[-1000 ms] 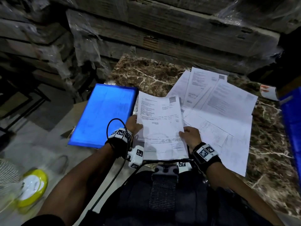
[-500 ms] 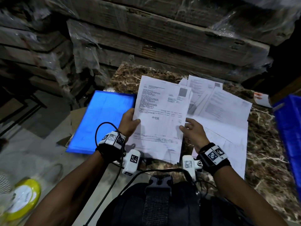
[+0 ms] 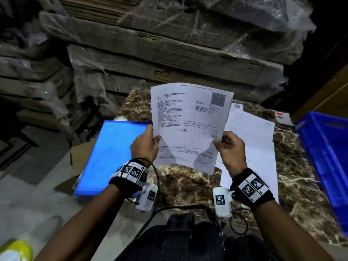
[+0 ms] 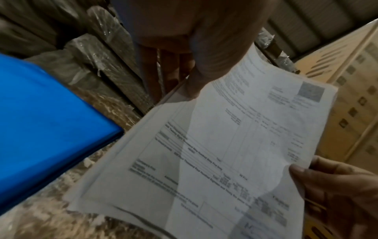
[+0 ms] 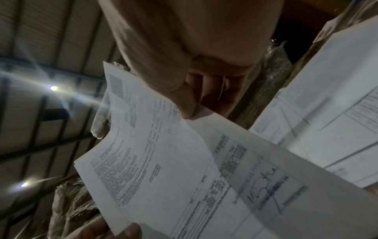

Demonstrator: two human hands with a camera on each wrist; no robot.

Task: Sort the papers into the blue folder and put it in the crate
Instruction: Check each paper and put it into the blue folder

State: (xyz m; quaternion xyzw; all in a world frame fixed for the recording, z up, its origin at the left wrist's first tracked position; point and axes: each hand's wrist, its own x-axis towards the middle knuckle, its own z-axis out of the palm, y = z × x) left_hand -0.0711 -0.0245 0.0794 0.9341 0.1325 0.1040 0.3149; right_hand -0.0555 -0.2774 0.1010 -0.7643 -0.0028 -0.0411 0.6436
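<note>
Marble, brown with pale veins, forms the table [image 3: 180,187] that carries everything. Behind it rise cartons [image 3: 169,53] stacked high and wrapped in clear plastic. At the right edge sits the crate [image 3: 325,162], deep blue plastic with a handle slot in its wall. The folder [image 3: 111,157], bright blue and closed, lies flat at the table's left edge, partly past it. Loose papers [image 3: 254,140], white printed sheets, lie overlapping on the marble between the folder and the crate, closer to the crate. One sheet [image 3: 190,127] is held up off the table in front of them, nearly upright and slightly bowed: white, printed with dense text, ruled table lines, a square code at its top right and a handwritten signature near the bottom. The left hand [image 3: 145,146] pinches its left edge, thumb on the printed face; the right hand [image 3: 229,149] pinches its right edge the same way.
</note>
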